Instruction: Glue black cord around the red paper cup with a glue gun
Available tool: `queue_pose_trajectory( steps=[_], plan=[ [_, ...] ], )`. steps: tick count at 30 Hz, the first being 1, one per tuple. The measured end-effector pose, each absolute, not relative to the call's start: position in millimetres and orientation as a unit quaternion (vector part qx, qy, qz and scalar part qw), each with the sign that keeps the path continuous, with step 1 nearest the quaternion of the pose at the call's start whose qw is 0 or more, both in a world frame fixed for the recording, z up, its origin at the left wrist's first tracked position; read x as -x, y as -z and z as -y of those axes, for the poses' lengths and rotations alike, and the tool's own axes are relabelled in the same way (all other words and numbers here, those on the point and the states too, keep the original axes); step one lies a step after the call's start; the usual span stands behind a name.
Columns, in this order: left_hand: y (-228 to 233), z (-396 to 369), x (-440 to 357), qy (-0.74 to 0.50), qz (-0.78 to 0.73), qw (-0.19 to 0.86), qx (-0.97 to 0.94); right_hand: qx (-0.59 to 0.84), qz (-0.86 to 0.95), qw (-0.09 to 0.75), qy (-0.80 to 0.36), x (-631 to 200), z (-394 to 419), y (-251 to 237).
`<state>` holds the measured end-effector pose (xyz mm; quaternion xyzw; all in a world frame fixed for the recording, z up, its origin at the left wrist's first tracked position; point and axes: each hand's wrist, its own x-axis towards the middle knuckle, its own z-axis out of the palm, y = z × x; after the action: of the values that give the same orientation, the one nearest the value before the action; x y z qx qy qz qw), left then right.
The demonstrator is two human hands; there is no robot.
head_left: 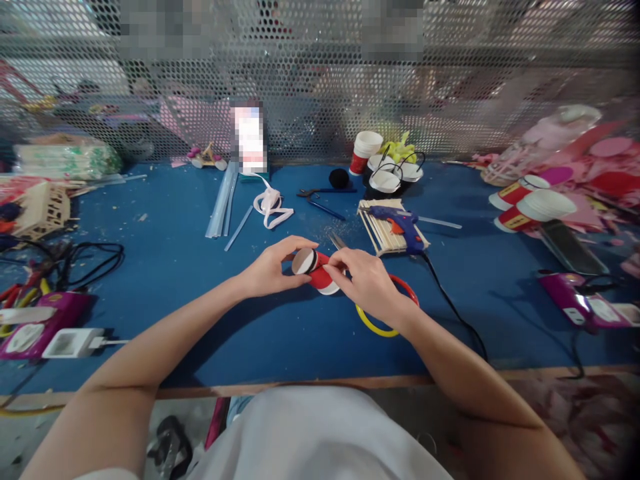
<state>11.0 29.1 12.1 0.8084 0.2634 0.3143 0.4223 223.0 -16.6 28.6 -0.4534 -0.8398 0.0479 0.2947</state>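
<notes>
My left hand [273,268] grips a small red paper cup [314,269] lying on its side, its pale bottom turned toward the left. My right hand [369,280] closes on the cup's wider white-rimmed end from the right. Both hands hover just above the blue table [175,267]. Under my right wrist lie scissors with red and yellow loop handles [380,327], their metal blades [336,240] poking out behind the cup.
A blue glue gun [400,225] rests on a bundle of wooden sticks [383,230], its black cord trailing to the front edge. Cups [367,152] stand at the back, stacked cups [530,207] at right, glue sticks [223,203], white ribbon [270,205], power strips [40,327] at left.
</notes>
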Motion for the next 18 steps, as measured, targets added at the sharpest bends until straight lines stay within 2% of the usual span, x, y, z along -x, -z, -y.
queue_pose_trajectory(
  steps=[5,8,13,18],
  plan=[
    [-11.9,-25.9,-12.8,-0.306,-0.262,0.442,-0.802,0.394,0.855,0.337,0.028,-219.9,16.4,-36.5],
    [-11.7,-23.4,-14.7,-0.301,-0.261,0.455,-0.796,0.388,0.858,0.333,0.048,-218.9,15.1,-37.5],
    [-10.4,-21.6,-17.2,-0.301,-0.257,0.484,-0.781,0.403,0.855,0.326,0.027,-220.1,14.1,-36.4],
    [-5.8,-23.4,-17.0,-0.297,-0.249,0.557,-0.734,0.419,0.853,0.311,0.0,-221.5,16.3,-41.2]
  ],
)
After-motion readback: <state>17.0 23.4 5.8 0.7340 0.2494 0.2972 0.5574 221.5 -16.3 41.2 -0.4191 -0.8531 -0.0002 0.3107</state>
